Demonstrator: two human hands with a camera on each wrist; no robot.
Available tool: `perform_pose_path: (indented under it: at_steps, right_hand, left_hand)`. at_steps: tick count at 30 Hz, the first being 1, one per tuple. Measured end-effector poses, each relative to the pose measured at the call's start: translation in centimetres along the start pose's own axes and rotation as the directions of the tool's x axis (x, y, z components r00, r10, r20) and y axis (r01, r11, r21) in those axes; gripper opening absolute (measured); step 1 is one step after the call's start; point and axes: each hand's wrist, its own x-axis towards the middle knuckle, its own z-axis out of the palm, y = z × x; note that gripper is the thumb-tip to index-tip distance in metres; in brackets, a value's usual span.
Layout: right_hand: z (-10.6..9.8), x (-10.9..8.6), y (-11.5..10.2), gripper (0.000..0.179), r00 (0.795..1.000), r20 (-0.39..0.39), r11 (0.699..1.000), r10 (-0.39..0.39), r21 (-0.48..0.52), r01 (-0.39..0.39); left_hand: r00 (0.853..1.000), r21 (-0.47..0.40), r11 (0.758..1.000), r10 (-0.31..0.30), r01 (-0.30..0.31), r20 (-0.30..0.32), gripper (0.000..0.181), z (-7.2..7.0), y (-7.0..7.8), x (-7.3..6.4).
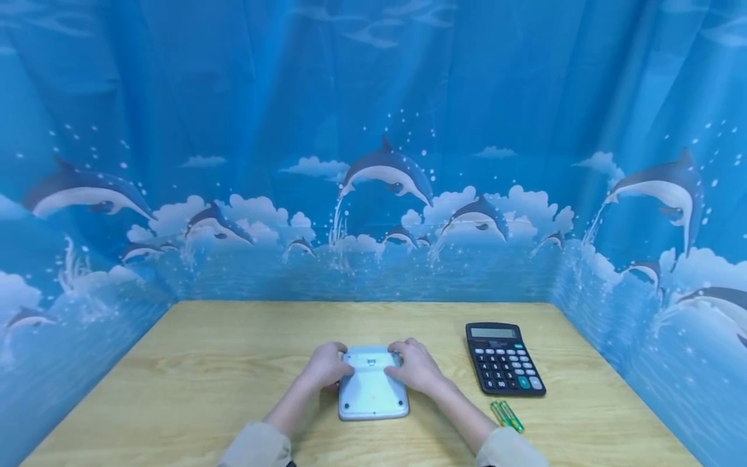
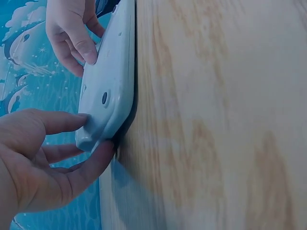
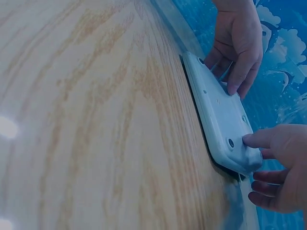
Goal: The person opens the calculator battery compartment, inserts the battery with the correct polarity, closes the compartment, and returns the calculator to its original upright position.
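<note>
A white calculator (image 1: 373, 394) lies back side up on the table, showing dark round feet and a small latch on its cover. My left hand (image 1: 327, 364) grips its upper left edge, thumb on the back; in the left wrist view the fingers of this hand (image 2: 53, 158) reach around the raised end of the calculator (image 2: 106, 72). On the opposite edge my right hand (image 1: 417, 366) pinches it likewise. In the right wrist view that hand (image 3: 283, 165) has its thumb on the back of the calculator (image 3: 220, 117), and some fingers are hidden behind it.
To the right lies a black calculator (image 1: 504, 360), keys up. Two green batteries (image 1: 506, 415) lie side by side just below it. The wooden table (image 1: 204, 383) is bordered at the back and sides by a blue dolphin-print curtain (image 1: 373, 272).
</note>
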Motion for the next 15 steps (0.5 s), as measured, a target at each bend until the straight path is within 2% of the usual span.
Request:
perform_pose_path:
  at_steps: [6, 11, 15]
  right_hand:
    - [0.13, 0.36, -0.01, 0.038, 0.995, -0.004, 0.994, -0.104, -0.033, 0.103]
    - [-0.03, 0.67, -0.40, 0.033, 0.976, -0.023, 0.969, -0.216, -0.130, 0.212]
    - [0.22, 0.89, -0.70, 0.032, 0.960, -0.009, 0.941, -0.281, -0.200, 0.274]
  left_hand:
    - [1.000, -0.003, 1.000, -0.022, 0.022, -0.006, 0.049, -0.02, -0.27, -0.04]
    - [0.999, -0.017, 0.999, 0.041, -0.041, 0.009, 0.048, -0.29, -0.48, -0.02]
    - [0.996, -0.015, 0.996, 0.084, -0.084, 0.020, 0.047, -0.38, -0.65, -0.19]
